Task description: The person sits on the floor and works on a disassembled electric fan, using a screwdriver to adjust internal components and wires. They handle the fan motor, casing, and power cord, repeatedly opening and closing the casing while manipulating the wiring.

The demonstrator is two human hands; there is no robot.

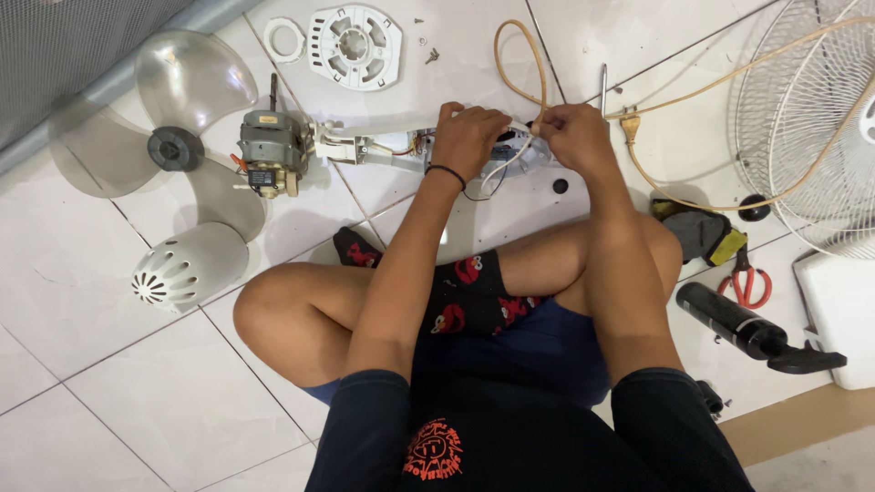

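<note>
I sit cross-legged on a white tiled floor over a taken-apart electric fan. My left hand [469, 137] rests closed on the white fan neck housing [383, 150], over its open wiring end. My right hand [572, 135] pinches a beige power cord [519, 64] and thin wires right beside the left hand. The cord loops up behind the hands and runs off to the right, its plug [629, 123] lying on the floor. The fan motor [271, 152] sits at the housing's left end.
A clear fan blade [182, 118] and a white rear motor cover [190, 266] lie to the left. A round white plate [354, 44] and ring [284, 38] are at the top. To the right are a wire fan guard [811, 118], red-handled scissors [747, 278], a black tool [743, 328] and a cloth [697, 232].
</note>
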